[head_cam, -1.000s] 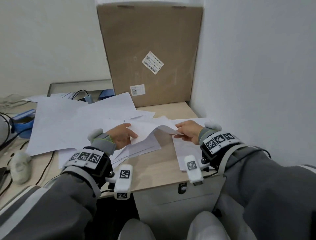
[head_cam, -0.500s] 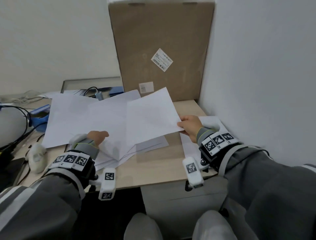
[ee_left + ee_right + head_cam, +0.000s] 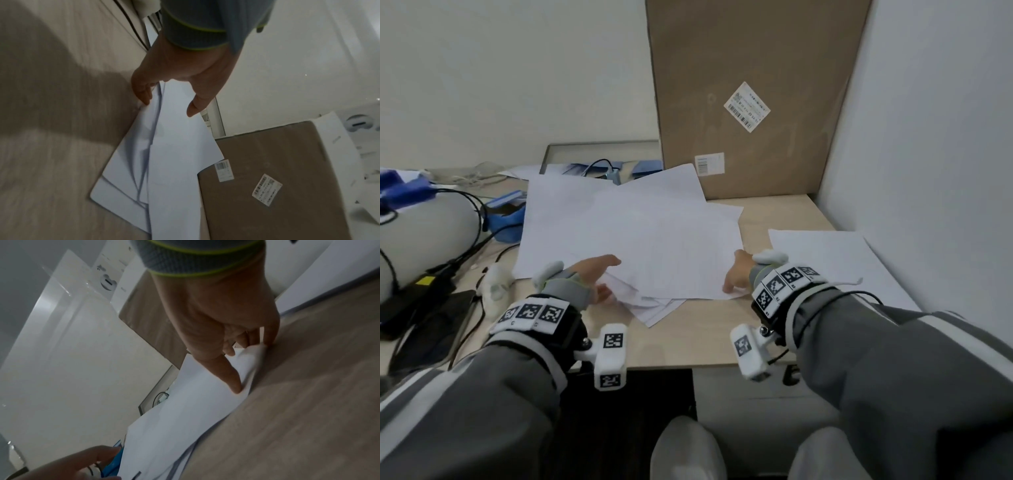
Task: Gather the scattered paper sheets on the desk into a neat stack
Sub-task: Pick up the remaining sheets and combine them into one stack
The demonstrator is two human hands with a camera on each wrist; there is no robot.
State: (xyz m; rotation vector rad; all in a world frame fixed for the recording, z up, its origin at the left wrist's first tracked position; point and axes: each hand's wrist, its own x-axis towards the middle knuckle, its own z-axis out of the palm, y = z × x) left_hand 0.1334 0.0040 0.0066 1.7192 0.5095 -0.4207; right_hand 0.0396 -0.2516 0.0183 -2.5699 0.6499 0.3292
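A loose pile of white paper sheets lies fanned out in the middle of the wooden desk. My left hand holds the pile's near left edge, thumb over the top sheet and fingers curled under the lower ones. My right hand pinches the top sheet's near right corner; in the right wrist view one digit presses on the sheet while the others curl under its bent corner. A single sheet lies apart at the right, beside the wall.
A tall cardboard box leans at the back behind the pile. The white wall borders the desk on the right. At the left are a grey cylinder, black cables, blue items and a flat black device.
The sheet my right hand held raised half a second ago now lies flat on top of the pile. My left hand has moved onto the pile's near left edge.
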